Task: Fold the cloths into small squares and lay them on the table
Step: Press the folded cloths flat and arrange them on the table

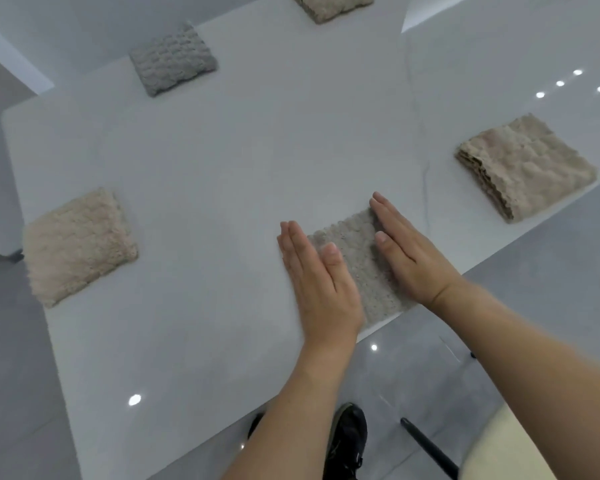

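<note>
Your left hand (317,282) and right hand (407,252) lie flat with fingers straight, gripping nothing, pressing either side of a folded grey cloth (359,261) at the near edge of the white counter (222,168). 4 other folded cloths sit well apart: beige (78,245), grey (174,58), tan (527,166), and another tan at the far edge (331,5)

Single view: head-worn wide-angle camera, looking forward and steeply down from above the near edge of the table (205,174). Close range; both forearms enter from bottom right. Horizon tilted; table runs diagonally. Floor (413,372) and one shoe (349,434) visible beneath.
</note>
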A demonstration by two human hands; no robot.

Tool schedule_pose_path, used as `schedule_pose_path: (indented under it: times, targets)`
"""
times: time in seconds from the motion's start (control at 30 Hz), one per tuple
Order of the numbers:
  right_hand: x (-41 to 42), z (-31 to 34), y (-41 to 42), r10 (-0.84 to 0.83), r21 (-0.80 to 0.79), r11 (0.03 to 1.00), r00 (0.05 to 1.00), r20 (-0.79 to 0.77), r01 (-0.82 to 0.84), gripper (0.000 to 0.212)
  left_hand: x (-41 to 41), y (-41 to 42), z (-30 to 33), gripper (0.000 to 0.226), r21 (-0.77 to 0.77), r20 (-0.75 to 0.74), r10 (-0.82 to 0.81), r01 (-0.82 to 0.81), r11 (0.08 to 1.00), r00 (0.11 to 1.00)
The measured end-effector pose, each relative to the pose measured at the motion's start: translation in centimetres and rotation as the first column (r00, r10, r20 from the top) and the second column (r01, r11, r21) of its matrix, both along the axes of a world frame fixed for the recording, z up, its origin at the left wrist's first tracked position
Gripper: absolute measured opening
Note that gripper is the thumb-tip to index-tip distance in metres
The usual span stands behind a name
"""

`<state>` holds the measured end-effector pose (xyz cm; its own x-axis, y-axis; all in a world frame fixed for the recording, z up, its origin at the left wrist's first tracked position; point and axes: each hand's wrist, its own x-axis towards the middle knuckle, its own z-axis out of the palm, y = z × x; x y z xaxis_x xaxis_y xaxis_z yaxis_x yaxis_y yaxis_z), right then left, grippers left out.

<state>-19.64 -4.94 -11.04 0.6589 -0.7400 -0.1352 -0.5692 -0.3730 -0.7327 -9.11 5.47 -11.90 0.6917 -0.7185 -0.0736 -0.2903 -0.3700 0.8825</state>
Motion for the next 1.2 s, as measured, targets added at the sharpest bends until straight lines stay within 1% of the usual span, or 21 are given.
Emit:
schedule_pose_path:
  times: [0.1, 0.17, 0.2, 0.27, 0.37, 0.43, 0.47, 0.53, 0.57, 0.6, 0.63, 0.67, 0.73, 0.77, 0.83, 1.07, 1.13, 1.2]
  targets:
    - [0.2, -0.6, 0.0, 0.062, -0.103, 0.992, 0.996, -0.064, -0.068, 0.058, -0.2, -0.2, -0.8, 0.067, 0.027, 0.100, 0.018, -0.021, 0.999, 0.995]
    - [0.3, -1.0, 0.0, 0.065, -0.172, 0.981, 0.987, -0.144, -0.090, 0.061, -0.2, -0.2, -1.3, 0.064, 0.111, 0.215, 0.017, -0.041, 0.993, 0.976]
    - [0.3, -1.2, 0.1, 0.054, -0.198, 0.976, 0.981, -0.187, -0.091, 0.063, -0.1, -0.1, -1.5, 0.063, 0.180, 0.276, 0.001, -0.053, 0.982, 0.961]
    - [0.0, -1.7, 0.2, 0.019, -0.251, 0.964, 0.963, -0.270, -0.089, 0.067, 0.2, 0.6, -1.9, 0.063, 0.332, 0.384, -0.076, -0.060, 0.941, 0.920]
    - [-1.6, -2.1, 0.0, -0.057, -0.324, 0.943, 0.924, -0.378, -0.075, 0.065, 1.7, 2.2, -2.0, 0.064, 0.440, 0.465, -0.213, -0.015, 0.898, 0.859]
    - [-2.9, -2.2, 0.0, -0.151, -0.338, 0.941, 0.903, -0.402, 0.007, 0.064, 3.6, 3.2, -1.8, 0.065, 0.463, 0.475, -0.262, 0.015, 0.886, 0.840]
    - [-3.3, -2.1, 0.3, -0.215, -0.328, 0.941, 0.895, -0.390, 0.083, 0.064, 4.8, 3.4, -1.6, 0.066, 0.456, 0.463, -0.278, 0.043, 0.889, 0.842]
    - [-3.1, -2.0, 1.7, -0.397, -0.290, 0.904, 0.869, -0.296, 0.314, 0.062, 7.1, 2.7, -0.8, 0.065, 0.394, 0.369, -0.329, 0.174, 0.902, 0.869]
    - [-2.4, -1.8, 2.7, -0.494, -0.263, 0.861, 0.840, -0.225, 0.436, 0.061, 8.1, 1.8, -0.3, 0.063, 0.348, 0.302, -0.378, 0.267, 0.898, 0.875]
    - [-1.5, -1.7, 3.7, -0.575, -0.236, 0.811, 0.803, -0.158, 0.535, 0.061, 9.1, 0.6, 0.3, 0.061, 0.304, 0.250, -0.447, 0.369, 0.878, 0.859]
    - [-0.5, -1.4, 4.7, -0.632, -0.215, 0.768, 0.768, -0.106, 0.603, 0.061, 9.8, -0.6, 0.9, 0.058, 0.281, 0.230, -0.533, 0.469, 0.837, 0.814]
    - [0.7, -1.2, 5.7, -0.668, -0.206, 0.736, 0.741, -0.068, 0.644, 0.061, 10.2, -2.0, 1.3, 0.056, 0.289, 0.239, -0.625, 0.560, 0.777, 0.743]
    - [2.8, -1.1, 7.2, -0.712, -0.214, 0.688, 0.702, -0.015, 0.693, 0.059, 10.5, -4.2, 1.3, 0.056, 0.338, 0.271, -0.772, 0.694, 0.636, 0.575]
    - [3.6, -1.2, 7.6, -0.730, -0.224, 0.666, 0.684, 0.001, 0.711, 0.059, 10.5, -5.0, 1.2, 0.057, 0.352, 0.285, -0.814, 0.734, 0.580, 0.506]
    - [4.9, -1.5, 8.1, -0.754, -0.242, 0.636, 0.656, 0.006, 0.733, 0.059, 10.5, -6.0, 0.6, 0.059, 0.358, 0.311, -0.854, 0.781, 0.512, 0.417]
    - [5.9, -2.4, 8.2, -0.790, -0.286, 0.601, 0.610, -0.065, 0.747, 0.062, 9.8, -7.7, 0.1, 0.057, 0.399, 0.379, -0.903, 0.846, 0.355, 0.200]
    - [6.0, -2.5, 8.1, -0.794, -0.291, 0.597, 0.603, -0.078, 0.748, 0.062, 9.7, -8.1, 0.0, 0.055, 0.411, 0.378, -0.911, 0.852, 0.323, 0.164]
    - [6.0, -2.6, 8.1, -0.796, -0.301, 0.595, 0.598, -0.091, 0.745, 0.063, 9.7, -8.4, -0.1, 0.053, 0.418, 0.379, -0.913, 0.853, 0.313, 0.149]
